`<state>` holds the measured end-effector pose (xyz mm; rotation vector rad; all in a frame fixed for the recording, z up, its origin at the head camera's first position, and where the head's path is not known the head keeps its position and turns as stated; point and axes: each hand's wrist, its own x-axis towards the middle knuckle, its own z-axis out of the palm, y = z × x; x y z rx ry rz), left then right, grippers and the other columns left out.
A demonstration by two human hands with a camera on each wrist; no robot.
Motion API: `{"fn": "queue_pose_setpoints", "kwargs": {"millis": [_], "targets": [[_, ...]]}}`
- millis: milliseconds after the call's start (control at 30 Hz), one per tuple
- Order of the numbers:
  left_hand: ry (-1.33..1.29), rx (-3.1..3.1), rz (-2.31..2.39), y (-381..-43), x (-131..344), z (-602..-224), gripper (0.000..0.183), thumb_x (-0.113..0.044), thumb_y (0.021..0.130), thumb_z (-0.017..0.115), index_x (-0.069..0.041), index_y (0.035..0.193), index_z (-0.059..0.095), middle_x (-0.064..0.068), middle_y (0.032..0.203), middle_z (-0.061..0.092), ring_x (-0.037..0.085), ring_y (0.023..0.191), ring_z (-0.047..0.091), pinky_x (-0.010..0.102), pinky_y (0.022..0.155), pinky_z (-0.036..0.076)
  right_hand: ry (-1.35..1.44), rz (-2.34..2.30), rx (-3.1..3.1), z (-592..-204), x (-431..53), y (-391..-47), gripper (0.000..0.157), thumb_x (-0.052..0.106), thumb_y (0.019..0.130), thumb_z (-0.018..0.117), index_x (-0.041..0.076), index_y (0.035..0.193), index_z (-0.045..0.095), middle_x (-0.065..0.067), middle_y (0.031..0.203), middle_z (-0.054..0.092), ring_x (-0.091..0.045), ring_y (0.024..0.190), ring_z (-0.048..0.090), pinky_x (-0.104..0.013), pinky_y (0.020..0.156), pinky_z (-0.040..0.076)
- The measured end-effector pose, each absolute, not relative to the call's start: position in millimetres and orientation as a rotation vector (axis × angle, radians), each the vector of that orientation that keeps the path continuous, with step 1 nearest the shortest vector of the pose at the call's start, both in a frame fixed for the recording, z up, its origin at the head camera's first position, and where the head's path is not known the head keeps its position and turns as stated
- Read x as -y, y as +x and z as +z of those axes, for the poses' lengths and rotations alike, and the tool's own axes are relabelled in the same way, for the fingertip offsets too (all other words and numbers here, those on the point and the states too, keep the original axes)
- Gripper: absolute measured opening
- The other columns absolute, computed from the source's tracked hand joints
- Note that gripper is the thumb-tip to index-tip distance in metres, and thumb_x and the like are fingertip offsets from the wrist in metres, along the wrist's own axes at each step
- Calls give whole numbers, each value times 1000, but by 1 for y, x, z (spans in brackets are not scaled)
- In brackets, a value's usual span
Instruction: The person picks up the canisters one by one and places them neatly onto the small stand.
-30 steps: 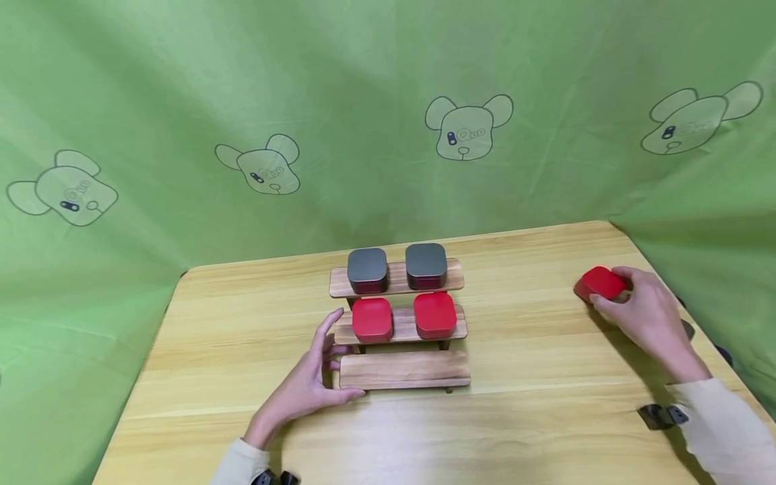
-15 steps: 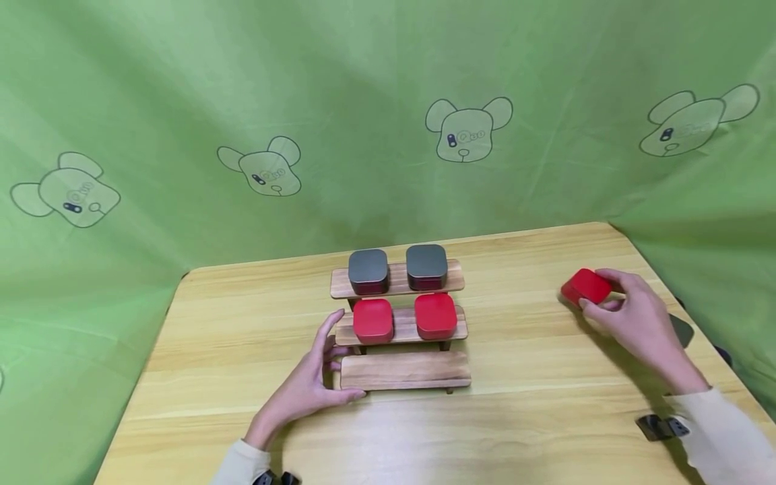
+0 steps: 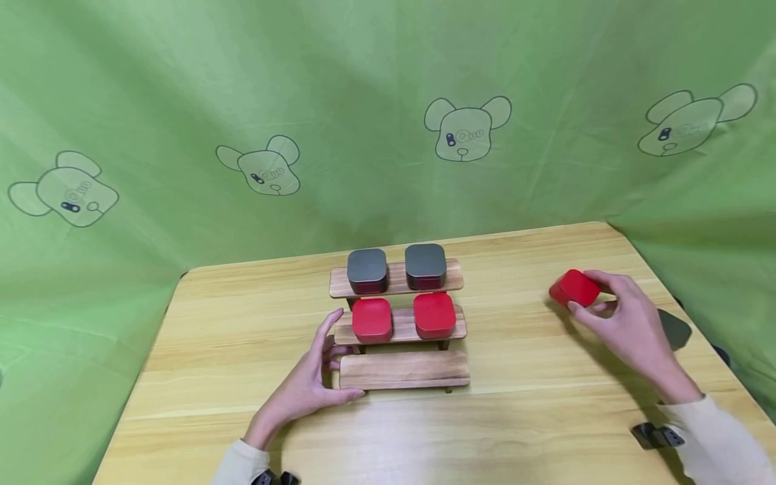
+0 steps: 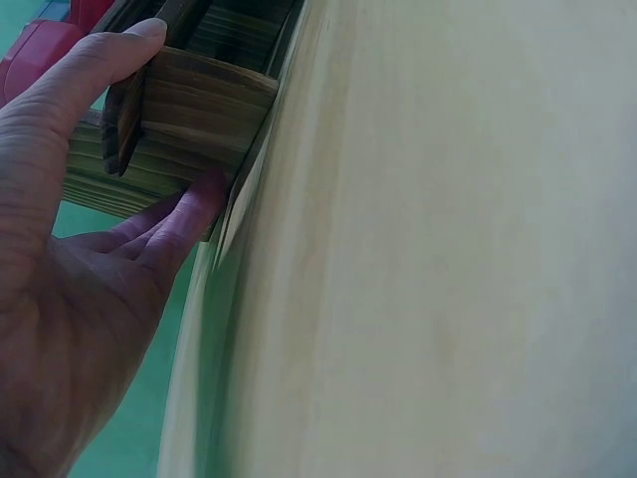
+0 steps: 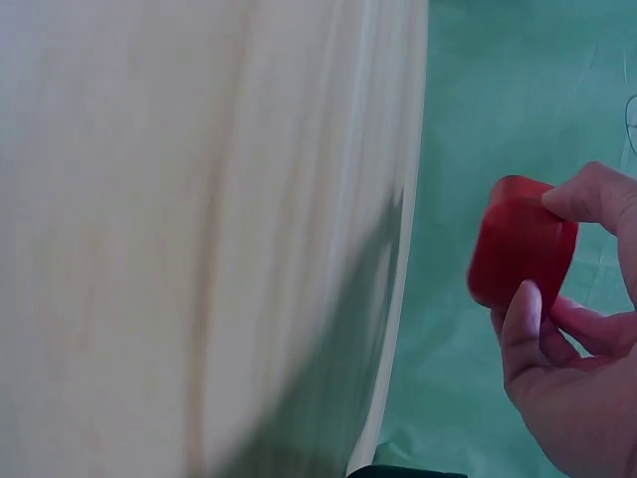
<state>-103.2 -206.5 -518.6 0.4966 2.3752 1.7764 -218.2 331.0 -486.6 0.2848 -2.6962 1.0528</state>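
A three-step wooden display stand is on the table. Its left end is held by my left hand, thumb at the front of the lowest step and fingers behind; the left wrist view shows the thumb against the wood. My right hand pinches a red square tin between thumb and fingers, tilted above the table on the right. Two red tins, one left and one right, sit on the middle step. On the top step are two dark grey-lidded tins, left and right.
Behind the right hand a dark grey rounded object, partly hidden, lies near the table's right edge. The wooden table ends at a green cloth backdrop at the back and sides.
My right hand has carried the red tin to the left, uncovering more of the dark grey object behind it. The left hand and the stand have stayed in place.
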Motion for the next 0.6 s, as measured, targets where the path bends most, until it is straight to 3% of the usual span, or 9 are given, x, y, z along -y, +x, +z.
{"fn": "queue_pose_setpoints", "kwargs": {"millis": [333, 600], "targets": [[485, -2381, 1772, -104, 206, -518, 135, -17, 79, 101, -43, 174, 9, 16, 151, 61, 27, 138, 61, 38, 109, 54, 397, 1108, 2660, -486, -317, -206, 68, 8, 89, 89, 3, 150, 61, -19, 133, 61, -7, 85, 64, -10, 71, 52], [489, -2387, 1771, -103, 207, -519, 136, -17, 79, 101, -40, 175, 8, 15, 151, 61, 27, 138, 61, 38, 109, 54, 496, 1074, 2625, -486, -300, -192, 70, 4, 83, 93, 6, 147, 65, -15, 131, 64, -16, 85, 67, -8, 75, 50]]}}
